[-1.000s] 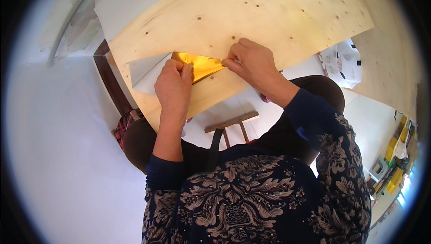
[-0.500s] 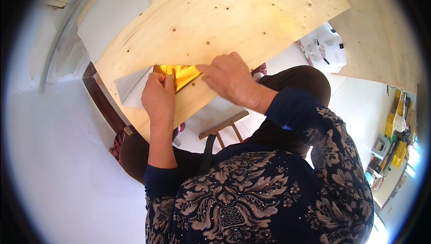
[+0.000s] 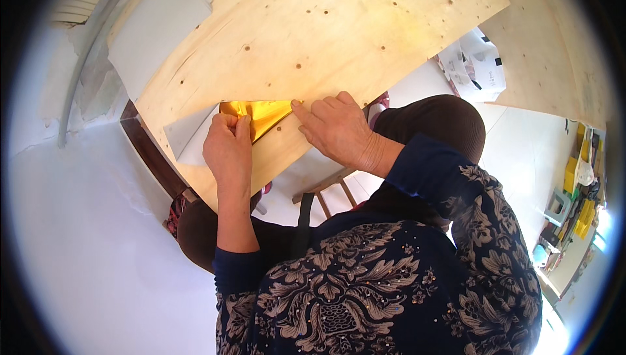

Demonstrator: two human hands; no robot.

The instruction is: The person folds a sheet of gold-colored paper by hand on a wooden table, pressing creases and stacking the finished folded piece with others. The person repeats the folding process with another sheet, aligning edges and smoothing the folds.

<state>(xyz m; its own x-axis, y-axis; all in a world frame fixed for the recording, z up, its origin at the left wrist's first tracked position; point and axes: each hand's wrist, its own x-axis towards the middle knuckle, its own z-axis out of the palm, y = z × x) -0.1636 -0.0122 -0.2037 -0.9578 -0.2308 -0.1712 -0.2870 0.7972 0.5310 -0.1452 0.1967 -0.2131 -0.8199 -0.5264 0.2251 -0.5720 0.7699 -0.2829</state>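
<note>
A sheet of shiny gold foil paper (image 3: 266,113) lies near the table's front edge, with a white-grey part (image 3: 190,134) showing at its left. My left hand (image 3: 228,149) is closed, pinching the gold sheet's near edge between thumb and fingers. At the sheet's pointed right corner, the tips of my right hand (image 3: 337,126) grip or press on the foil, and its other fingers are curled. What lies under the right fingertips is hidden.
The pale wooden table (image 3: 326,42) has dark knots and small holes. A light grey sheet (image 3: 156,32) lies at its far left. A white bag (image 3: 476,68) sits beyond the right edge, and a wooden stool (image 3: 326,193) stands below. Yellow items (image 3: 584,218) are at the far right.
My right hand has come down slightly, its fingers now settled at the foil's right corner. The left hand keeps its pinch. The view has shifted a little.
</note>
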